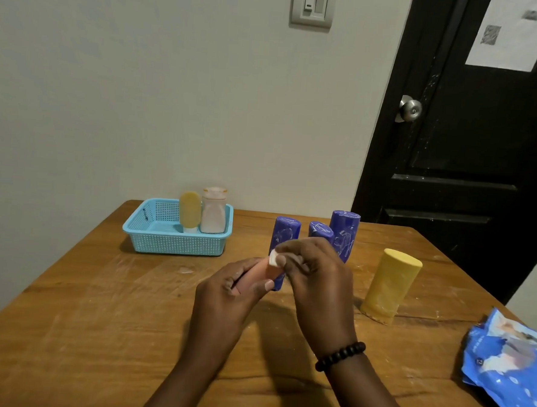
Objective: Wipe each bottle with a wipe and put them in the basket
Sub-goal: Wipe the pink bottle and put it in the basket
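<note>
Wiping is underway on a small orange-pink bottle (258,273), held above the table (96,318) near its middle, just in front of the blue bottles. Left hand (227,298) is curled round the bottle's lower body w/ thumb along the side; right hand (316,278) pinches a small white wipe (272,259) against the bottle's upper end, fingers bent over it, so both hands are closed on sth & meet at the bottle. Judging by size, the bottle is prob. light, rigid plastic, smooth, and may get slick once damp from the wipe, so a wrap-round hold on the body, as the left has now, looks safer than a fingertip pinch at the cap end. Wipe is soft & floppy, bunched small; most of it is hidden under the right fingers. Basket (133,226), light blue w/ perforated walls, sits at the far left of the table, well apart from the hands, and already carries 2 upright bottles: a yellow one (190,211) and a pale one w/ orange cap ring (214,211), side by side at its right end. Still out on the table: 3 blue bottles (286,232) (320,230) (344,230) standing close together behind the hands, and a larger yellow bottle (391,283) to the right. Those look taller, top-heavy-ish, easy to knock when reaching past. Blue wipes pack (509,359) lies at the right table edge.
</note>
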{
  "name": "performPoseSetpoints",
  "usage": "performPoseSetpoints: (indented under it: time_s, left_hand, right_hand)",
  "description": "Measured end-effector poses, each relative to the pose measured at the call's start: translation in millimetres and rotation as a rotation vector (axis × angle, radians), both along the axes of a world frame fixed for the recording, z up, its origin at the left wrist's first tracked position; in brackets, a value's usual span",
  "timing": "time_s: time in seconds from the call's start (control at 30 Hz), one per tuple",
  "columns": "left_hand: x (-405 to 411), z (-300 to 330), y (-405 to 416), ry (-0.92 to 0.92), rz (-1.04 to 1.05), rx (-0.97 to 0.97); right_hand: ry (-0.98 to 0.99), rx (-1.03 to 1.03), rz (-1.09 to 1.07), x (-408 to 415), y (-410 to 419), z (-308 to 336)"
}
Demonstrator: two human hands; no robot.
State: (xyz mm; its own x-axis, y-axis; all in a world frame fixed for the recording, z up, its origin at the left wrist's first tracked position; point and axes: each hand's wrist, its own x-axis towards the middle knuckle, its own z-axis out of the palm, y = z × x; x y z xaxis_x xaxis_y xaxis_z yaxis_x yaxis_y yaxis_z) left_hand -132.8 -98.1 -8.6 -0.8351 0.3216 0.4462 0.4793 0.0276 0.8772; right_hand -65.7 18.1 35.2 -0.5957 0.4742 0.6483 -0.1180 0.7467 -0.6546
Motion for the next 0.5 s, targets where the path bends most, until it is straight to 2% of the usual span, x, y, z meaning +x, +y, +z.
performPoseSetpoints:
  time_s: [0.1, 0.17, 0.33, 0.5]
  left_hand:
    - [-3.5, 2.8, -2.2, -0.043, -0.049, 0.021]
    - [-4.6, 4.9, -1.6, -0.071, -0.089, 0.043]
    - [-6.1, 5.5, 0.0, -0.232, -0.186, 0.194]
    - [-8.2, 12.1, 1.4, -0.477, -0.310, 0.427]
  right_hand:
    - [0.031, -0.280, 0.047, 0.3, 3.3, 1.9]
    - [0.009, -0.373, 0.099, 0.2, 5.0, 2.3]
    - [-0.015, -0.360, 0.213, 4.2, -1.4, -2.7]
    - [-0.177, -0.293, 0.227, 6.0, -1.4, -23.8]
